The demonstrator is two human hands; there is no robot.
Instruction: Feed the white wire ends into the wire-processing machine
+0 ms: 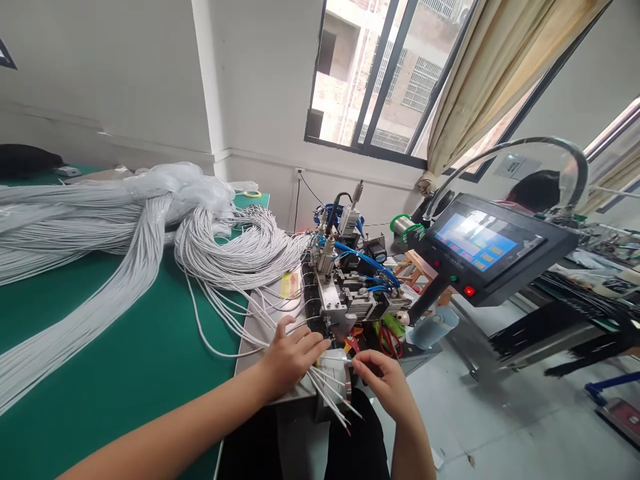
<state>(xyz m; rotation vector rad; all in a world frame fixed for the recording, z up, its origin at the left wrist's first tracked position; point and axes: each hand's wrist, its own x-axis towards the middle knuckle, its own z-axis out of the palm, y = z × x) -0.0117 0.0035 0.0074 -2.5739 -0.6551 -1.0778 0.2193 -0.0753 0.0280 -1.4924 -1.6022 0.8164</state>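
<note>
My right hand (384, 385) pinches the end of a thin white cable (336, 359) between thumb and fingertips. That cable runs leftward to my left hand (294, 359), which is closed on it, with its fingertips at the front of a bench machine (340, 293) with metal blocks and blue air hoses. Below my left hand, several loose white cable ends (333, 397) fan out past the table's edge. They lead back to a coiled bundle of white cables (235, 250) left of the machine. What lies under the left fingers is partly hidden.
Thick bundles of white cables (135, 227), partly in clear plastic, lie across the green table (165, 347). At right stands a touch screen (477, 240) with a lit red button. A wire spool (403, 228) and red-handled scissors (390, 339) are near the machine. Another person (535, 190) is behind the screen.
</note>
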